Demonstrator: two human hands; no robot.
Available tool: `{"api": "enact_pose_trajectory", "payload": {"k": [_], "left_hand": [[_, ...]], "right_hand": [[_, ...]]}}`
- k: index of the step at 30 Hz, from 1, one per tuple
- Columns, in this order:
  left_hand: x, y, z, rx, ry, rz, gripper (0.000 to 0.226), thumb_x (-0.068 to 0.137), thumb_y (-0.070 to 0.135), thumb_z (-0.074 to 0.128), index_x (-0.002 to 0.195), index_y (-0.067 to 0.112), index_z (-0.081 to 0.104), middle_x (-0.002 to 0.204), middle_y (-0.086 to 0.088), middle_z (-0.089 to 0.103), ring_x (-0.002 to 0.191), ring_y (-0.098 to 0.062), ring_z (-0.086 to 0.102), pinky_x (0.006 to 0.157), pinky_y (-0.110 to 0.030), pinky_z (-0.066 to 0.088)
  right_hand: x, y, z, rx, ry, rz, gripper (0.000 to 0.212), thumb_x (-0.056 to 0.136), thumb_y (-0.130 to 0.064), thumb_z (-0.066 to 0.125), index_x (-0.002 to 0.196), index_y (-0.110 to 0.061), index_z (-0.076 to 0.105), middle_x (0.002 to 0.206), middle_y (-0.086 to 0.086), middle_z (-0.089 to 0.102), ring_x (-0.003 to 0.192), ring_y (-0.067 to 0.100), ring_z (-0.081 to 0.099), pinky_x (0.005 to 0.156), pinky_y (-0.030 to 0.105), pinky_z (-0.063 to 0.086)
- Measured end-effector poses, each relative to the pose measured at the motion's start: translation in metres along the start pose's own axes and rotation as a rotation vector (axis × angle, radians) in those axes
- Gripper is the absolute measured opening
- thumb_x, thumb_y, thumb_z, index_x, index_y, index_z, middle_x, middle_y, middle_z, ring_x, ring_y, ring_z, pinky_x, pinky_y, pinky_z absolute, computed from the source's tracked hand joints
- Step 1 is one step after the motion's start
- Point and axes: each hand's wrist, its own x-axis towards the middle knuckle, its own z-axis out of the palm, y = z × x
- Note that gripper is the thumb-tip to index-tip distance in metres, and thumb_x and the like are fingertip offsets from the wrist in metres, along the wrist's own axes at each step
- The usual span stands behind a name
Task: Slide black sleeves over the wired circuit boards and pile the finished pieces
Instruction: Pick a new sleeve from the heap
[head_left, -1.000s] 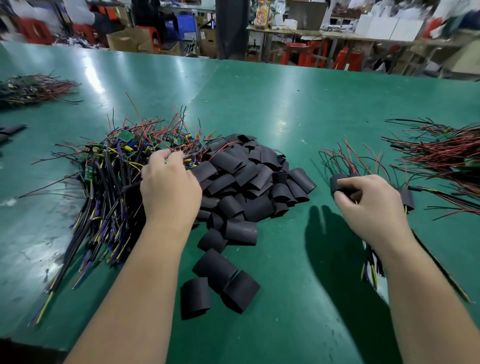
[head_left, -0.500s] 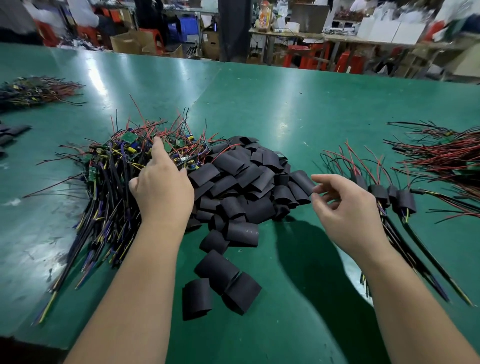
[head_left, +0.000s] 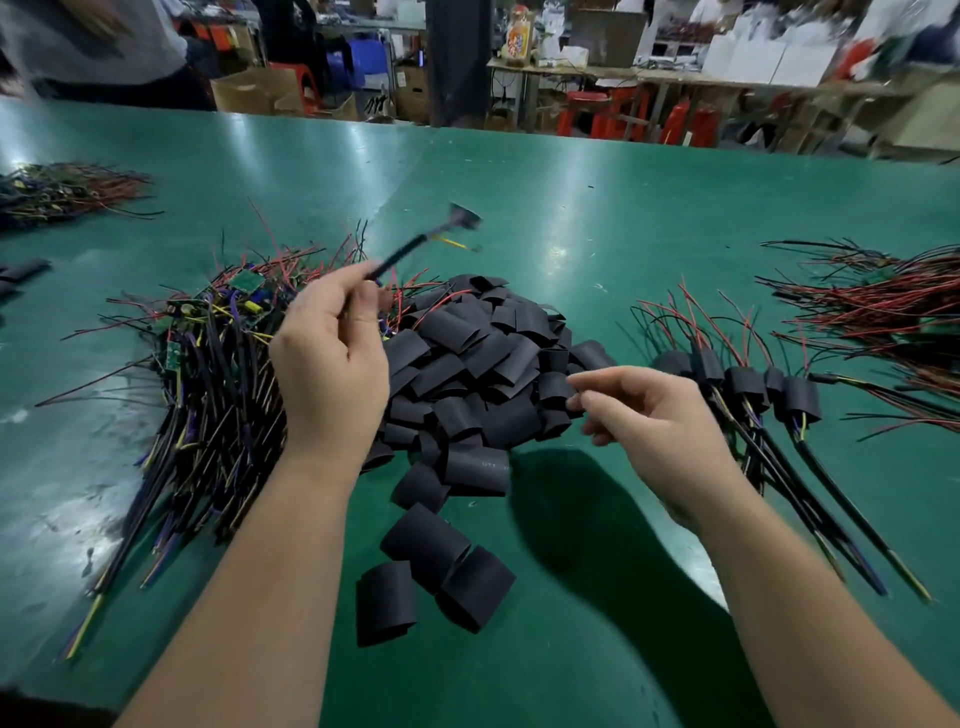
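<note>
Head view, bench covered in green mat (head_left: 597, 218).

Far left: 1 small bundle of wired boards (head_left: 67, 192), lying well apart from the work. Below it, at the frame edge, some flat black pieces (head_left: 21, 273); count unclear.

Left of centre: 1 large heap of unsleeved wired circuit boards (head_left: 208, 374), too many to count, with green boards at the far end and the black, yellow and purple leads fanning toward me.

My left hand (head_left: 330, 364) was above the right edge of that heap. Thumb and forefinger pinched the black lead of 1 wired board (head_left: 462, 215), held in the air and slanting away to the right. The board end was motion-blurred.

Centre: 1 heap of black sleeves (head_left: 483, 364), uncountable. 3 loose sleeves (head_left: 426, 545) lay in a touching cluster nearer me.

My right hand (head_left: 654, 421) held nothing, its fingers loosely curled and the fingertips at the right edge of the sleeve heap. Contact with a sleeve could not be judged.

Right of that hand: finished pieces (head_left: 745, 387) side by side, 5 sleeves counted, red and black wires pointing away.

Far right: 1 sprawl of red and black wires (head_left: 883, 312).
</note>
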Motion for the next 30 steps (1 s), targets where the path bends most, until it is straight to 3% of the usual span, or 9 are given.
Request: {"api": "enact_pose_trajectory", "payload": {"k": [3,6,9,13,15,18,24,27,30], "left_hand": [[-0.006,0.006,0.006,-0.078,-0.133,0.044,0.021,0.097,0.015,0.049,0.108,0.011,0.068,0.086,0.006,0.066,0.084,-0.003,0.060,0.081,-0.014,0.045],[-0.012,0.010,0.011,-0.117,-0.254,0.072,0.019,0.096,0.014,0.048,0.103,0.018,0.066,0.083,0.012,0.064,0.083,0.005,0.059,0.082,-0.010,0.042],[-0.015,0.013,0.012,-0.123,-0.395,0.046,0.018,0.094,0.017,0.047,0.097,0.022,0.064,0.081,0.015,0.065,0.080,0.001,0.061,0.077,-0.011,0.045],[-0.016,0.015,0.009,-0.076,-0.521,0.043,0.019,0.092,0.019,0.044,0.088,0.022,0.063,0.074,0.011,0.065,0.068,-0.009,0.059,0.065,-0.019,0.047],[-0.016,0.014,0.008,-0.012,-0.587,0.060,0.020,0.092,0.024,0.043,0.083,0.023,0.062,0.062,0.005,0.060,0.055,-0.012,0.052,0.056,-0.028,0.043],[-0.018,0.016,0.008,0.103,-0.636,0.150,0.026,0.093,0.034,0.045,0.084,0.017,0.063,0.050,0.008,0.046,0.048,-0.011,0.041,0.054,-0.022,0.027],[-0.025,0.026,0.012,0.141,-0.734,0.266,0.032,0.096,0.028,0.044,0.107,0.009,0.068,0.078,0.003,0.066,0.074,-0.025,0.063,0.069,-0.040,0.046],[-0.028,0.027,0.015,0.025,-0.727,0.236,0.030,0.096,0.008,0.052,0.124,0.006,0.063,0.083,0.008,0.060,0.076,-0.005,0.055,0.081,-0.027,0.047],[-0.027,0.028,0.014,-0.059,-0.759,0.211,0.042,0.097,0.004,0.048,0.138,0.003,0.046,0.092,-0.004,0.066,0.085,0.001,0.052,0.085,-0.016,0.041]], "right_hand": [[-0.004,-0.004,0.009,0.459,-0.239,0.246,0.022,0.088,0.002,0.057,0.105,-0.007,0.067,0.085,0.012,0.070,0.060,0.014,0.057,0.054,0.019,0.047],[-0.005,-0.003,0.015,0.638,-0.355,0.271,0.055,0.075,-0.011,0.064,0.128,-0.021,0.054,0.099,0.012,0.069,0.063,0.017,0.060,0.055,0.020,0.047],[-0.003,-0.005,0.019,0.784,-0.281,0.235,0.062,0.072,-0.015,0.064,0.128,-0.034,0.046,0.115,0.012,0.067,0.068,0.017,0.066,0.054,0.020,0.049],[0.002,-0.007,0.011,0.952,-0.103,0.124,0.043,0.077,-0.011,0.059,0.112,-0.036,0.063,0.115,0.005,0.067,0.077,0.014,0.068,0.060,0.018,0.050],[0.002,-0.008,0.005,0.935,-0.085,0.059,0.031,0.076,-0.009,0.059,0.095,-0.029,0.073,0.106,0.000,0.070,0.081,0.014,0.070,0.063,0.017,0.050],[0.001,-0.010,0.002,0.844,-0.040,-0.016,0.016,0.064,-0.014,0.072,0.076,-0.025,0.075,0.085,0.000,0.074,0.075,0.014,0.071,0.062,0.018,0.052],[-0.002,-0.006,0.015,0.647,-0.015,-0.035,0.013,0.069,-0.017,0.070,0.078,-0.013,0.061,0.071,0.005,0.070,0.067,0.019,0.070,0.056,0.019,0.052],[-0.004,-0.006,0.021,0.653,-0.037,-0.006,0.012,0.068,-0.016,0.068,0.076,-0.013,0.060,0.071,0.003,0.069,0.063,0.018,0.067,0.054,0.018,0.050],[-0.004,-0.007,0.025,0.670,-0.047,0.002,0.015,0.068,-0.014,0.067,0.079,-0.011,0.057,0.070,0.003,0.069,0.059,0.016,0.065,0.052,0.018,0.049]]}}
